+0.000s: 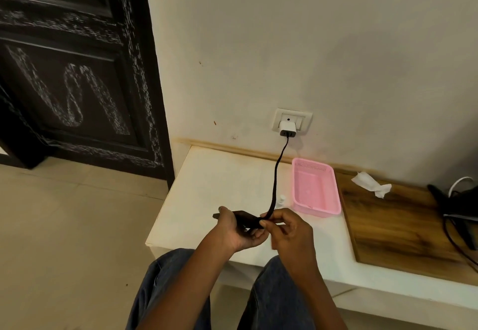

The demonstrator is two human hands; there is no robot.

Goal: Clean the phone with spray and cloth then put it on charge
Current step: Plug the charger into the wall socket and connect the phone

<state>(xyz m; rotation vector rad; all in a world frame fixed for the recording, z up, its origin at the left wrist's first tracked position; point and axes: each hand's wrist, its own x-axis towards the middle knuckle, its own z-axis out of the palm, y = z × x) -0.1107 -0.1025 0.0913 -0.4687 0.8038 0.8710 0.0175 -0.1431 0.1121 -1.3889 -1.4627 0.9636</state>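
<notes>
Both hands meet: left hand [232, 229] grips phone [241, 217], long axis sideways; right fingers [269, 219] pinch cable [275, 185] end at phone's near end.

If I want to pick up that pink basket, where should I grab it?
Probably grab the pink basket by its top rim, one long side in each hand, coming from above. It sits flat and open on the white shelf, and its rim sticks out like a lip. The small bottle stands close on its left, so go gently there.

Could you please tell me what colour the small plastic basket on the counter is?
The small perforated plastic basket is pink, seen in the head view.
</notes>
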